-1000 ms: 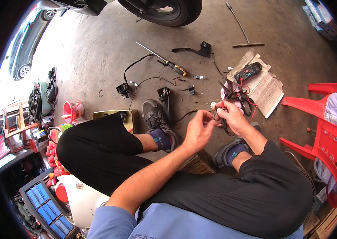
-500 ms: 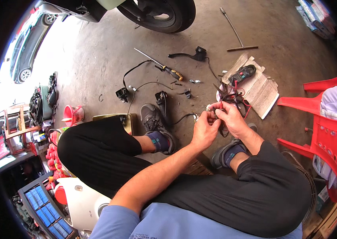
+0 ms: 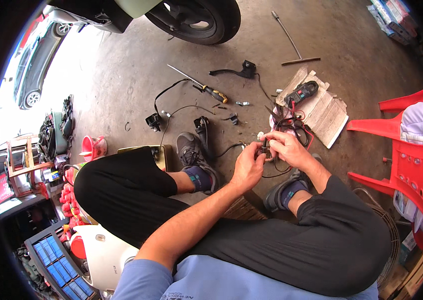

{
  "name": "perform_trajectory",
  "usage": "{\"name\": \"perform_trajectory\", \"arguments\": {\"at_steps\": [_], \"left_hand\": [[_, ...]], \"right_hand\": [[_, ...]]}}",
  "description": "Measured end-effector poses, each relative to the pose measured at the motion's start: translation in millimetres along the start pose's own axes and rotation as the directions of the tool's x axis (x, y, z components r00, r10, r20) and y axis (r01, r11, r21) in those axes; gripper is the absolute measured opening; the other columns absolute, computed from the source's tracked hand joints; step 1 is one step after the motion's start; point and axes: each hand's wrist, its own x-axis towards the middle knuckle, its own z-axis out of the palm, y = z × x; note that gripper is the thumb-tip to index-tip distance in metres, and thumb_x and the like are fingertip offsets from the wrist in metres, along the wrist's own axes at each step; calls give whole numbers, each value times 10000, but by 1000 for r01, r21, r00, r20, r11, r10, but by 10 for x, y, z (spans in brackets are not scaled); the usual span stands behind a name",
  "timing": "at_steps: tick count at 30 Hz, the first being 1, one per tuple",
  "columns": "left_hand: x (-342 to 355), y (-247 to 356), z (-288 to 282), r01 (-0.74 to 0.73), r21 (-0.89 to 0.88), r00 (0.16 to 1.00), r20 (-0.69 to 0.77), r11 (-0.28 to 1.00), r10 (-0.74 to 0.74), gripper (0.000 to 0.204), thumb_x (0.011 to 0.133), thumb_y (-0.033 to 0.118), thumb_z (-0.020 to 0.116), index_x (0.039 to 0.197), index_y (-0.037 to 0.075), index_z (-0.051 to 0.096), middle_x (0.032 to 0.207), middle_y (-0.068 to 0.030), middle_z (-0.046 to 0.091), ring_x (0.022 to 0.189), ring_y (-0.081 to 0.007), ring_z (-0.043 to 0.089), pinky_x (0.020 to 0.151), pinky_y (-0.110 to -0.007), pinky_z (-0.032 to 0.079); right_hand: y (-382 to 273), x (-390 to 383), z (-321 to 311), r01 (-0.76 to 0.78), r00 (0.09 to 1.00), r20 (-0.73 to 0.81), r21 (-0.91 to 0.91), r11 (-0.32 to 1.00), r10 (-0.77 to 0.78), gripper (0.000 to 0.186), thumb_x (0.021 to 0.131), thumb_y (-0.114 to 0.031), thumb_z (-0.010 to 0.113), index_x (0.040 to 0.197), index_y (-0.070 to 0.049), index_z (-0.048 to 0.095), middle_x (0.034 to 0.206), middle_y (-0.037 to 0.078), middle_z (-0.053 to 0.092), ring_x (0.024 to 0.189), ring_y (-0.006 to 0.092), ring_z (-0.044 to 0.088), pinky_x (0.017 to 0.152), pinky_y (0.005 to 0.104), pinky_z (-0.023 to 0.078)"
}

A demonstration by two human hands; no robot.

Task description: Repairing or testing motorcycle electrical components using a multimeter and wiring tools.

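Note:
My left hand (image 3: 248, 169) and my right hand (image 3: 290, 150) meet in front of my feet, fingers pinched together. Between the fingertips is a small black cylindrical piece (image 3: 264, 145), too small to name surely. A white connector (image 3: 260, 135) sits just beyond it. A black cable (image 3: 229, 148) runs from near my left hand toward a black handlebar grip (image 3: 202, 126). A thin black wire hangs below my right hand. Past my fingers lie tangled black and red leads (image 3: 291, 120) and a dark clamp meter (image 3: 305, 92) on torn cardboard (image 3: 329, 117).
On the floor lie a screwdriver (image 3: 215, 94), a brake lever (image 3: 244, 70), a black switch housing (image 3: 153, 121) and a T-handle wrench (image 3: 294, 45). A scooter wheel (image 3: 196, 20) stands ahead. To the right is a red plastic chair (image 3: 416, 170); a red bucket (image 3: 93, 146) is left.
Both hands have shifted slightly left. A red piece showed at my fingertips before; now a black one shows there. The view has tilted a little.

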Motion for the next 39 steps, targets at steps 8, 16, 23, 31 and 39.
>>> {"name": "perform_trajectory", "arguments": {"at_steps": [8,16,23,31,39], "left_hand": [[-14,-53,6,-43,49,999,-24,998,44,262,836,87,562,1081,-5,547,754,-105,577,685,-185,555,659,-316,458],[-25,-53,-19,-93,98,995,-29,991,96,268,833,89,568,1081,-10,544,790,-133,582,722,-229,572,688,-337,465],[-27,-44,-24,-83,123,996,-13,989,86,271,829,89,572,1081,-7,547,815,-140,585,737,-235,574,696,-338,466],[-24,-49,-21,-98,128,995,-19,987,101,273,825,93,571,1078,-8,551,815,-138,584,734,-236,573,695,-341,465],[-22,-42,-16,-110,148,993,-14,983,113,276,821,91,564,1076,-11,549,794,-135,577,718,-236,569,685,-341,464]], "right_hand": [[-47,-29,-14,-45,999,0,-16,999,45,244,912,-104,438,1063,18,587,635,16,549,581,76,524,553,235,430],[7,-15,-19,-43,999,10,-20,999,44,246,915,-107,438,1070,13,587,626,13,551,581,76,525,555,238,426],[-16,-23,-15,-52,999,4,-17,998,53,245,911,-102,436,1066,16,584,619,12,542,576,79,522,557,240,426],[43,-15,-17,-25,1000,9,2,1000,25,236,911,-99,434,1058,12,581,614,10,540,568,80,523,549,242,430],[19,-29,-21,-21,1000,4,-28,999,21,259,925,-157,436,1077,-23,599,610,-20,537,545,34,459,492,209,359]]}}
